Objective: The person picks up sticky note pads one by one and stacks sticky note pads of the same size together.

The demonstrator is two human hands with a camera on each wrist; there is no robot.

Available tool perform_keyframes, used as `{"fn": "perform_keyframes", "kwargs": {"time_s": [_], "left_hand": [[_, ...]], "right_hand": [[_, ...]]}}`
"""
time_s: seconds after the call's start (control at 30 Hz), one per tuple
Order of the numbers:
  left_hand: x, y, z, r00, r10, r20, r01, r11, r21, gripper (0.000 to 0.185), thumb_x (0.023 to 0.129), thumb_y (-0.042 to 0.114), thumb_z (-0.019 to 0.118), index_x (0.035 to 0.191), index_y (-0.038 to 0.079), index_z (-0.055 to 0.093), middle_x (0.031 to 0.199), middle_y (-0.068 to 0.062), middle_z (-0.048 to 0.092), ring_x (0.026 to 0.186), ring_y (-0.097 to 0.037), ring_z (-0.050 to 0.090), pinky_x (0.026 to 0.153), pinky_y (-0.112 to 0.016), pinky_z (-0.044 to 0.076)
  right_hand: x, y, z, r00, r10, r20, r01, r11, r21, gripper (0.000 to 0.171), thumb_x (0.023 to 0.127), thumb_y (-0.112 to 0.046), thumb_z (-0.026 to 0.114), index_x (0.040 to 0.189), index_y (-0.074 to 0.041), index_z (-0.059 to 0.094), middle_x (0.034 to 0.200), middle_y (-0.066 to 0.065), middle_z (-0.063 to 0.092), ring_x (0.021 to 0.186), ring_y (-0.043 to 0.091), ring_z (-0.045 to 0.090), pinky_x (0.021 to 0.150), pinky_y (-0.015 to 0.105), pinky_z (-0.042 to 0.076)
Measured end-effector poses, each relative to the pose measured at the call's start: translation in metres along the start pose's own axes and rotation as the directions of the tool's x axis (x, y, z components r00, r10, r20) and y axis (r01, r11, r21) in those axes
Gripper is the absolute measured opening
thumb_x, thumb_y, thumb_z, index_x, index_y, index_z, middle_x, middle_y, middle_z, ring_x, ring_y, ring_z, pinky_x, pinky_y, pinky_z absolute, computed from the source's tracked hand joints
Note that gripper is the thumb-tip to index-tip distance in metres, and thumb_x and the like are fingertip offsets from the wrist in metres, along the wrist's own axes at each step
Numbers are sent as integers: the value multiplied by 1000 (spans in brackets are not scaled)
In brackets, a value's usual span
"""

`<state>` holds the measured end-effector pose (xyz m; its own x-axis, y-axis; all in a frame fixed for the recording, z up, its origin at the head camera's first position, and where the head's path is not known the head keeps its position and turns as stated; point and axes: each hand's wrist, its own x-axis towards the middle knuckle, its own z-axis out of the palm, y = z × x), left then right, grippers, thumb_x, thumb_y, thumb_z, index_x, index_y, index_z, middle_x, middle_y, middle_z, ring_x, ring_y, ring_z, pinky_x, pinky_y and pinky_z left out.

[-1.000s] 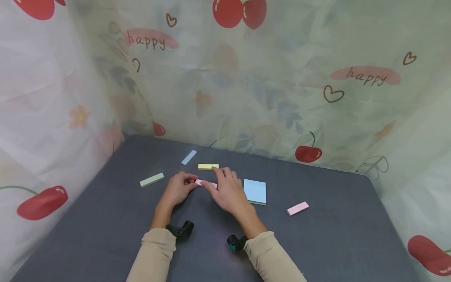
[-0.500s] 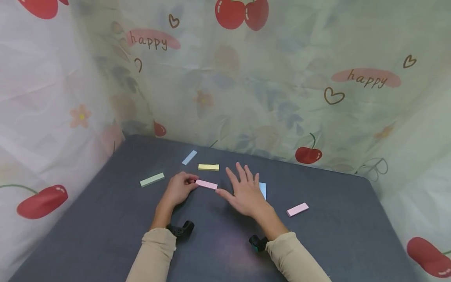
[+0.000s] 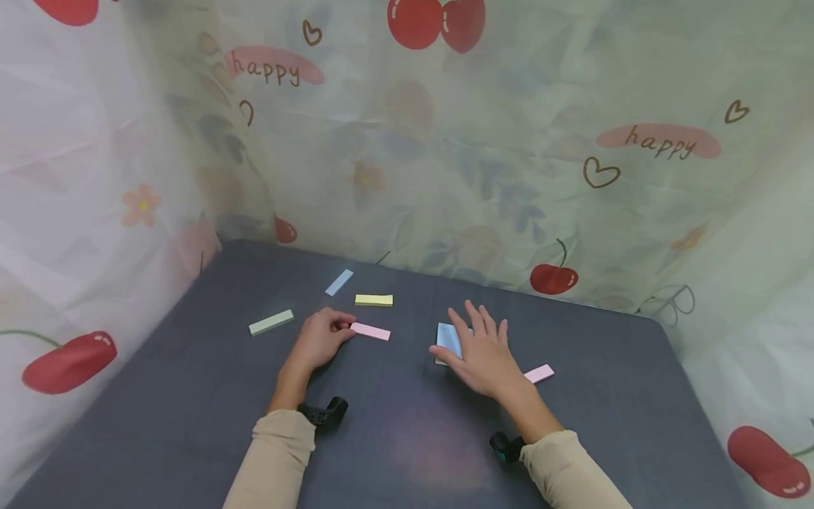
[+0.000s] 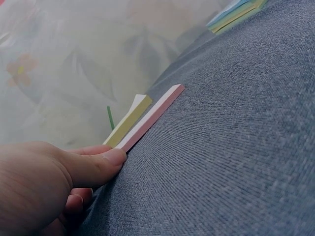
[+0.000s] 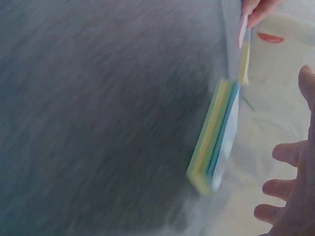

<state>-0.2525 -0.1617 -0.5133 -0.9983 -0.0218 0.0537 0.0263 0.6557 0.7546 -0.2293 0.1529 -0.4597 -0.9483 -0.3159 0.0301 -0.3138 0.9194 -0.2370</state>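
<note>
The left hand [image 3: 320,338] pinches the near end of a pink strip [image 3: 371,331] to keep it still; the right hand [image 3: 485,353], fingers spread flat, hovers over the pad [image 3: 447,337].

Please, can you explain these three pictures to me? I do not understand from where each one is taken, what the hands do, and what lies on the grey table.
A person wears three cameras: one on the head, one on each wrist. The head view looks down on both hands. The left hand touches the end of a pink sticky-note strip; the left wrist view shows this close up. The right hand, fingers spread, hovers over a blue note pad; contact is unclear. On the grey table also lie green, yellow, blue and another pink strip.
</note>
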Motion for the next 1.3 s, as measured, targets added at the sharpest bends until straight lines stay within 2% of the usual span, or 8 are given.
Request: {"fn": "perform_keyframes", "kwargs": {"time_s": [0.23, 0.53, 0.8, 1.0, 1.17, 1.3], "left_hand": [[-1, 0, -1, 1000, 5, -1, -5, 1000, 1, 23, 93, 18, 76, 114, 9, 77, 97, -8, 65, 84, -20, 56, 75, -31, 43], [0, 2, -1, 1000, 1, 0, -1, 1000, 5, 23, 93, 18, 75, 115, 9, 77, 98, -8, 65, 85, -20, 56, 75, -31, 43], [-1, 1, 0, 1000, -15, -1, 15, 1000, 12, 24, 93, 19, 76, 115, 10, 76, 99, -8, 65, 85, -20, 56, 75, -31, 43], [-2, 0, 2, 1000, -13, -10, 13, 1000, 11, 23, 93, 18, 75, 115, 10, 76, 99, -8, 65, 86, -20, 56, 75, -32, 44], [-3, 0, 3, 1000, -14, -7, 14, 1000, 12, 24, 94, 18, 75, 116, 10, 76, 99, -7, 65, 85, -19, 56, 75, -31, 44], [-2, 0, 3, 1000, -13, -7, 13, 1000, 13, 24, 94, 18, 74, 117, 10, 76, 100, -8, 65, 86, -20, 56, 74, -31, 43]], "right_hand": [[-15, 28, -5, 1000, 26, -17, -26, 999, 22, 86, 96, -68, 53, 161, -17, 31, 170, 19, 19, 156, 47, 15, 118, 77, 7], [-36, 74, -9, 997, 80, -17, -80, 997, 25, 91, 94, -72, 52, 161, -14, 31, 168, 23, 20, 154, 50, 16, 117, 76, 11], [-51, 101, -12, 996, 81, 25, -84, 987, 137, 90, 95, -63, 61, 161, -12, 29, 168, 25, 17, 153, 53, 13, 114, 75, 20], [-61, 117, -9, 994, 92, 50, -100, 980, 174, 92, 93, -64, 63, 161, -13, 29, 168, 23, 19, 153, 51, 15, 114, 74, 25], [-67, 127, -10, 995, 80, 57, -91, 970, 224, 91, 94, -58, 65, 160, -8, 29, 165, 26, 24, 150, 53, 19, 113, 73, 25], [-69, 134, -14, 998, 50, 40, -59, 969, 240, 88, 94, -49, 70, 158, -2, 32, 159, 28, 37, 145, 51, 32, 113, 70, 30]]}}
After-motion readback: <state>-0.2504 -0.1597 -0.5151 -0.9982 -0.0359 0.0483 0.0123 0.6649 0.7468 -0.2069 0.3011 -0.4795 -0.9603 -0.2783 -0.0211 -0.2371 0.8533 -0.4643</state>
